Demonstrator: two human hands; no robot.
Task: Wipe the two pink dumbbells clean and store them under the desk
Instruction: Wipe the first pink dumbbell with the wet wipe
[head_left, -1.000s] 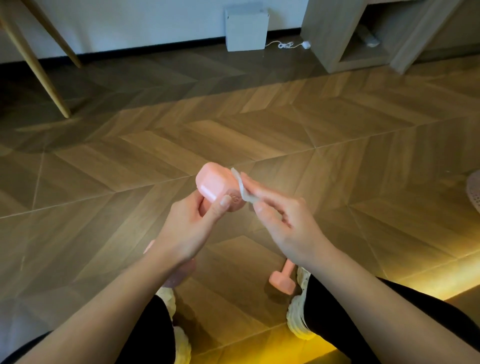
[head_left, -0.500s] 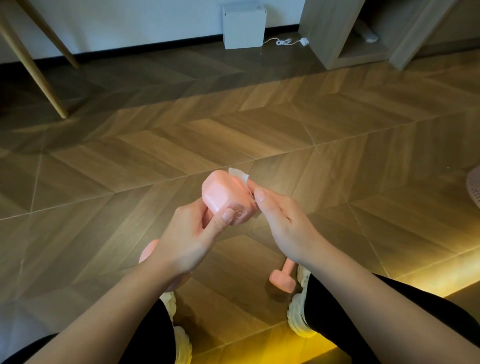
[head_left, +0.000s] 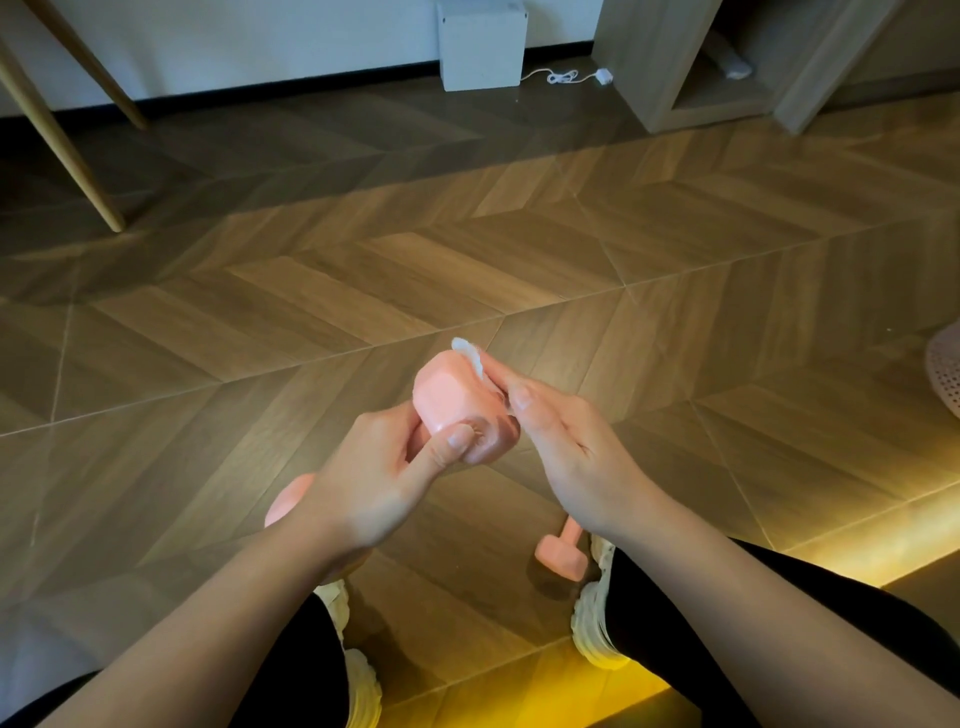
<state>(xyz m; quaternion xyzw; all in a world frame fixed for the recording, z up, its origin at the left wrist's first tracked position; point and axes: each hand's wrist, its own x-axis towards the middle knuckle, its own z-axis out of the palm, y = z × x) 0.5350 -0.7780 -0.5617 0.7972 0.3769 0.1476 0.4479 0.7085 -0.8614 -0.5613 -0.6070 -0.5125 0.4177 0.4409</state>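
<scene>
Held above the floor, the pink dumbbell looks hard, heavy and slick, so it is best gripped at its narrow handle, where the fingers of the left hand are clamped, while the right hand pinches a limp wipe against its head.

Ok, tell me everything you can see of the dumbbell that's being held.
The pink dumbbell looks smooth and rubber-coated, with blocky, round-cornered heads. It is held tilted in the air, one head up and away, the other showing below the wrist. The left hand grips the hidden handle, thumb on the upper head. The right hand holds a white wipe against that head's right side.
</scene>
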